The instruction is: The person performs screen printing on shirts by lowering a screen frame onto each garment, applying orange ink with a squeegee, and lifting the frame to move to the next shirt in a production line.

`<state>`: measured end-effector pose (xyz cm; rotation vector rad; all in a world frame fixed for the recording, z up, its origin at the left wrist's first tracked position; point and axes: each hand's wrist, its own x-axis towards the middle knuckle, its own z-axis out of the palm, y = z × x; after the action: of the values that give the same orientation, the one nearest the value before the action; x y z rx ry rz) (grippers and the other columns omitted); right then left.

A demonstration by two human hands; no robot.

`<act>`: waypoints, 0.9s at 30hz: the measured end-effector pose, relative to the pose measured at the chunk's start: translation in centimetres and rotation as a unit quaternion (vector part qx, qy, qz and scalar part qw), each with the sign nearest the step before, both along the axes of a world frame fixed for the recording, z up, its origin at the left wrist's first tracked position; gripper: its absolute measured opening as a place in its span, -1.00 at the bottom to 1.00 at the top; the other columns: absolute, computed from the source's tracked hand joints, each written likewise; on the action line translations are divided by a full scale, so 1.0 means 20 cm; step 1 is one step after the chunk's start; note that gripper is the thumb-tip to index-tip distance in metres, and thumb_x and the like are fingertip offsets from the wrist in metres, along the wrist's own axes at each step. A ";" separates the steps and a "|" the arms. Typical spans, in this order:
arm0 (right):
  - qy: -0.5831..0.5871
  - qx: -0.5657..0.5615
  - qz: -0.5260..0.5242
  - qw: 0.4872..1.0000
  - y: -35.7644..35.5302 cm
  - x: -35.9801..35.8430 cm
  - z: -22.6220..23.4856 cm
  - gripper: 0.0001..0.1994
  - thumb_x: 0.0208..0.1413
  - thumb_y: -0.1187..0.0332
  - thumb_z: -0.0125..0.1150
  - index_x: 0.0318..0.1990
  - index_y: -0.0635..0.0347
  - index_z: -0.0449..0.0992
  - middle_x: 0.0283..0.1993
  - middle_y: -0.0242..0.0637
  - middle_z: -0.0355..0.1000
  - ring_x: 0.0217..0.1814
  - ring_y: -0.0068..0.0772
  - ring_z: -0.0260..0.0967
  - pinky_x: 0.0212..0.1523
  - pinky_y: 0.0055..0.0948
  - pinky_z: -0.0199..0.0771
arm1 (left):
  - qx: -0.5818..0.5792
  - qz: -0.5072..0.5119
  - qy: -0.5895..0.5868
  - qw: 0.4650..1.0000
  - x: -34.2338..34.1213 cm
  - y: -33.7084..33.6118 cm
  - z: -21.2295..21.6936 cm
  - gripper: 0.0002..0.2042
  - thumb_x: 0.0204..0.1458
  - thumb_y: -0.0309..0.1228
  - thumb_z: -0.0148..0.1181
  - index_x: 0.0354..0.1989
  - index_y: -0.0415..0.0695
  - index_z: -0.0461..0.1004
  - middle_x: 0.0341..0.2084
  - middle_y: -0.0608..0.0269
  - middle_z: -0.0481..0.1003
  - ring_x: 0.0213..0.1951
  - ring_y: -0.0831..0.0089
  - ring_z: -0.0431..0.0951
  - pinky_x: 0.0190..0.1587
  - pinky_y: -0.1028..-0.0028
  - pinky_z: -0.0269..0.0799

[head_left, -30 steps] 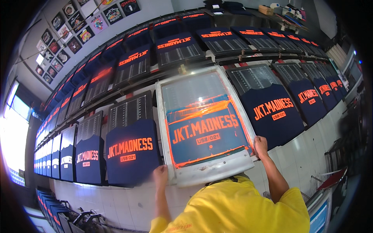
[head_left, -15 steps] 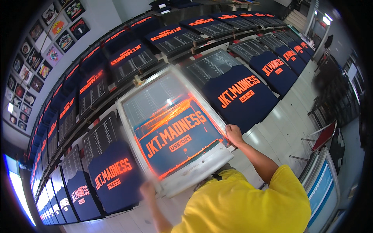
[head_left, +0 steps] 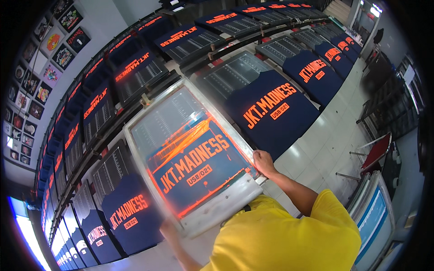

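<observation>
A screen-printing frame (head_left: 222,198), pale-rimmed with orange ink smeared on its mesh, lies over a dark board in front of me. Dark navy fabric and bold orange lettering show in its window. My right hand (head_left: 263,163) grips the frame's right rim near the close end, fingers closed round the edge. Beside the lower left corner is my left hand (head_left: 169,229), smeared by motion, so its fingers cannot be made out. A printed navy shirt (head_left: 271,108) lies on the board to the right, and another printed navy shirt (head_left: 129,214) on the left.
Rows of dark printing boards (head_left: 280,49) carrying similar shirts curve away both sides and behind. A dark rail (head_left: 122,119) runs past their far ends. On the right stand a red folding chair (head_left: 377,151) and stacked framed panels (head_left: 373,217). Pictures (head_left: 63,58) cover the left wall.
The whole view has turned slightly, so the frame and the neighbouring shirts sit further left. My right hand keeps its grip on the rim; my left hand stays blurred by the near left corner.
</observation>
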<state>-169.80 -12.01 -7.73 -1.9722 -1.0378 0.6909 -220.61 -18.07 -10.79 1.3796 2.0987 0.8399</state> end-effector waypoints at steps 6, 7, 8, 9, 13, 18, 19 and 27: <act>-0.003 -0.008 0.034 0.999 0.00 0.03 -0.05 -0.63 0.24 0.21 -0.13 -0.25 0.32 0.54 -0.34 0.17 0.49 -0.17 0.25 0.46 -0.11 -0.01 0.40 | 0.027 0.029 0.031 0.999 0.00 0.01 -0.06 -0.55 0.26 -0.22 -0.02 -0.54 -0.32 0.55 -0.76 0.31 0.39 -0.64 0.56 0.29 -0.53 0.37 0.21; -0.014 -0.014 0.038 0.999 -0.01 0.04 -0.05 -0.64 0.24 0.21 -0.14 -0.24 0.29 0.55 -0.32 0.17 0.50 -0.13 0.26 0.45 -0.07 0.01 0.40 | 0.035 0.026 0.057 0.997 -0.01 0.01 -0.08 -0.54 0.27 -0.22 -0.04 -0.55 -0.32 0.54 -0.77 0.31 0.38 -0.64 0.55 0.29 -0.53 0.37 0.21; 0.000 -0.018 0.040 0.999 -0.03 0.04 -0.04 -0.63 0.26 0.21 -0.14 -0.23 0.31 0.54 -0.32 0.18 0.49 -0.15 0.26 0.45 -0.10 0.00 0.40 | 0.016 0.016 0.060 0.998 -0.04 -0.01 -0.10 -0.54 0.28 -0.22 -0.06 -0.55 -0.32 0.54 -0.77 0.31 0.38 -0.64 0.55 0.28 -0.53 0.37 0.21; 0.009 -0.019 0.042 0.999 -0.03 0.03 -0.02 -0.63 0.27 0.21 -0.15 -0.22 0.33 0.53 -0.32 0.18 0.48 -0.16 0.27 0.45 -0.13 -0.01 0.39 | 0.000 0.006 0.058 0.998 0.01 0.02 -0.03 -0.53 0.28 -0.22 -0.08 -0.55 -0.32 0.54 -0.77 0.31 0.38 -0.64 0.55 0.28 -0.53 0.37 0.21; 0.003 -0.007 0.028 1.000 -0.01 0.01 -0.03 -0.63 0.29 0.20 -0.14 -0.10 0.32 0.52 -0.19 0.14 0.50 -0.07 0.20 0.45 -0.03 -0.06 0.41 | -0.006 0.028 -0.031 0.999 0.22 0.03 0.20 -0.52 0.30 -0.24 -0.12 -0.55 -0.30 0.55 -0.75 0.30 0.43 -0.64 0.53 0.36 -0.51 0.39 0.26; -0.067 0.089 0.026 0.993 -0.01 0.00 0.05 -0.67 0.30 0.27 -0.08 0.05 0.30 0.45 0.01 0.04 0.45 0.06 0.10 0.40 0.09 -0.10 0.38 | -0.061 0.010 -0.033 0.998 0.06 0.02 0.10 -0.52 0.30 -0.22 -0.09 -0.54 -0.33 0.56 -0.72 0.26 0.45 -0.62 0.51 0.39 -0.50 0.39 0.28; -0.085 0.112 0.026 0.990 -0.01 -0.01 0.05 -0.67 0.28 0.28 -0.05 0.05 0.30 0.45 0.02 0.03 0.44 0.05 0.09 0.39 0.10 -0.11 0.37 | -0.032 0.002 0.019 0.999 0.05 0.02 0.11 -0.51 0.28 -0.20 -0.05 -0.55 -0.37 0.52 -0.75 0.22 0.41 -0.63 0.48 0.33 -0.51 0.34 0.26; -0.213 0.194 0.472 0.833 -0.33 -0.32 0.40 -0.56 0.10 0.33 0.23 0.15 0.22 0.39 0.18 -0.21 0.38 0.25 -0.06 0.27 0.14 -0.11 0.35 | -0.021 -0.100 -0.121 0.987 0.34 -0.25 0.75 -0.71 0.29 -0.29 0.03 -0.17 -0.28 0.58 -0.27 0.17 0.58 -0.22 0.41 0.58 -0.21 0.43 0.52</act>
<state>-176.13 -18.64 0.29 -1.1802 -2.2823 0.4532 -213.81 -23.06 4.16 1.3662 1.7533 0.8290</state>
